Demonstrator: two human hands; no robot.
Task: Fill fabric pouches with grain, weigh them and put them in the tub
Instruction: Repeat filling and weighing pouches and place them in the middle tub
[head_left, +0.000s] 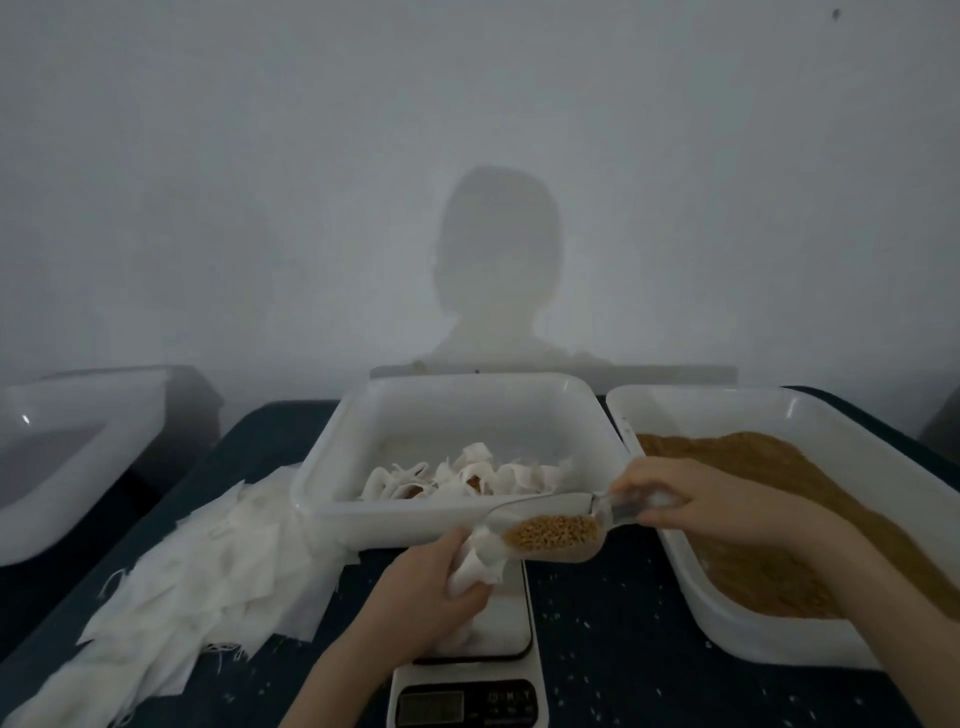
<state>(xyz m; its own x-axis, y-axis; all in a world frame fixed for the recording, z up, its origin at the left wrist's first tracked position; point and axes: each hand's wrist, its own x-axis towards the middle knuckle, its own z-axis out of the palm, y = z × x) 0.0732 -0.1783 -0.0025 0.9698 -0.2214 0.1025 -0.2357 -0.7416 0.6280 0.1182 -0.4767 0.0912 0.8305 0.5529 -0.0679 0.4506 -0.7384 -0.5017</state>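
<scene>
A: My right hand (691, 506) grips the clear scoop (558, 532) loaded with grain; my left hand (431, 587) pinches a pouch (475, 564) open at its lip, over the scale (478, 670).

B: Filling step, then?

A: Yes. Next, tip gently. Tub (467, 457) behind, grain tray (779, 519) right, spare cloths (197, 566) left; nothing blocks.

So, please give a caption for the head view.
Right hand tips a scoop of grain toward the pouch in the left hand, above the scale.

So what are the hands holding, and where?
The left hand grips a white fabric pouch around its neck; the right hand holds a clear plastic scoop of grain by its handle.
</scene>
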